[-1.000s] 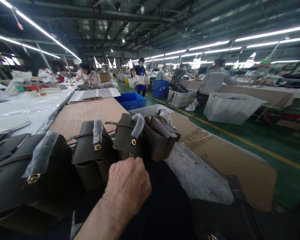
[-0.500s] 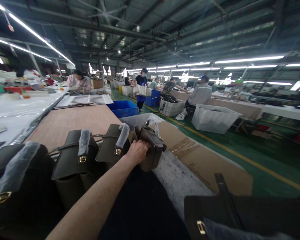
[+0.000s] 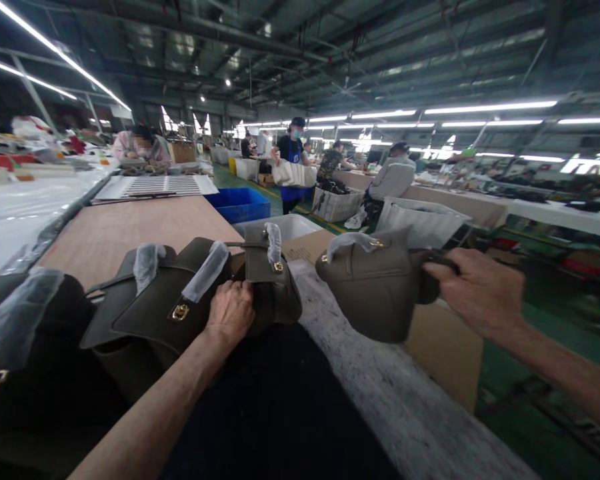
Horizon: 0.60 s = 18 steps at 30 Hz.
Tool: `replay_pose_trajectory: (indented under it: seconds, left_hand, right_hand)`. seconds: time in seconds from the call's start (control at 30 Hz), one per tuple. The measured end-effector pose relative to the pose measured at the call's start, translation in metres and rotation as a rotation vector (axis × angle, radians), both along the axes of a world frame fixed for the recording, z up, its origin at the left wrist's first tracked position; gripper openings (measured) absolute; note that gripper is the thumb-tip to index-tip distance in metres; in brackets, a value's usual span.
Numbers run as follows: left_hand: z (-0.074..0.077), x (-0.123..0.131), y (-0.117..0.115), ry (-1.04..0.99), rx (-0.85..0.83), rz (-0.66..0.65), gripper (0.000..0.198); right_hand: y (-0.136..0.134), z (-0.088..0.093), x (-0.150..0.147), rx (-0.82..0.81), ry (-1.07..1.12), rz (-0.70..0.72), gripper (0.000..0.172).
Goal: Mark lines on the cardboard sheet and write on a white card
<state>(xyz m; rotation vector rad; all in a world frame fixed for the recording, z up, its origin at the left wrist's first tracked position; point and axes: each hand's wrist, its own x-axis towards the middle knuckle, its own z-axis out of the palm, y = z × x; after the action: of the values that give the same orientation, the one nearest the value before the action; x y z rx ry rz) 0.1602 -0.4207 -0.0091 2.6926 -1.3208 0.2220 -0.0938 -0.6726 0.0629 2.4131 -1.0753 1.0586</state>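
Several dark olive handbags with gold clasps and handles wrapped in white film stand in a row along the left. My left hand point(image 3: 231, 310) has its fingers curled at the side of the farthest handbag point(image 3: 275, 300) in that row, between it and a nearer handbag point(image 3: 180, 300); its fingertips are hidden. Off to the right, my right hand point(image 3: 485, 290) is closed on a dark strap or tab at the end of another handbag point(image 3: 370, 287). That bag is tilted above a grey speckled felt surface point(image 3: 360, 373), its wrapped handle on top.
Brown cardboard point(image 3: 445, 360) lies beyond the felt. Behind the row are a pinkish board point(image 3: 130, 227), a blue bin point(image 3: 240, 203) and a pale bin point(image 3: 290, 227). A person in a blue apron point(image 3: 293, 160) stands in the aisle carrying a white bundle. Other people sit farther back.
My right hand has come into view holding a handbag, and the dark bag at lower right is gone from there. My left hand and the farthest bag appear farther left. The aproned person is nearer.
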Motion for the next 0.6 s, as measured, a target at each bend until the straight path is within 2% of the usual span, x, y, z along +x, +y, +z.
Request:
replay_pose_trajectory:
  seconds: [0.13,0.2,0.27,0.33,0.43,0.5,0.6]
  left_hand:
    - [0.004,-0.002,0.001,-0.008,-0.012,-0.021,0.032]
    - [0.005,-0.002,-0.002,-0.017,-0.019,-0.056,0.032]
    - [0.004,-0.002,-0.005,-0.027,-0.030,-0.101,0.032]
    - [0.000,-0.002,-0.007,-0.036,-0.044,-0.147,0.033]
    - [-0.004,-0.001,-0.006,-0.049,-0.076,-0.173,0.032]
    - [-0.006,-0.002,-0.004,-0.059,-0.103,-0.170,0.032]
    - [-0.007,-0.003,-0.001,-0.071,-0.142,-0.169,0.033]
  right_hand:
    - [0.011,-0.043,0.070,0.085,0.059,0.182,0.026]
    - [0.017,-0.065,0.093,0.117,0.130,0.298,0.022]
    - [0.022,-0.080,0.110,0.139,0.180,0.397,0.021]
    - [0.023,-0.084,0.124,0.146,0.187,0.443,0.020]
    - [0.017,-0.081,0.136,0.147,0.153,0.456,0.015]
    - [0.011,-0.080,0.139,0.163,0.149,0.460,0.014]
    - [0.002,-0.090,0.134,0.237,0.193,0.457,0.005]
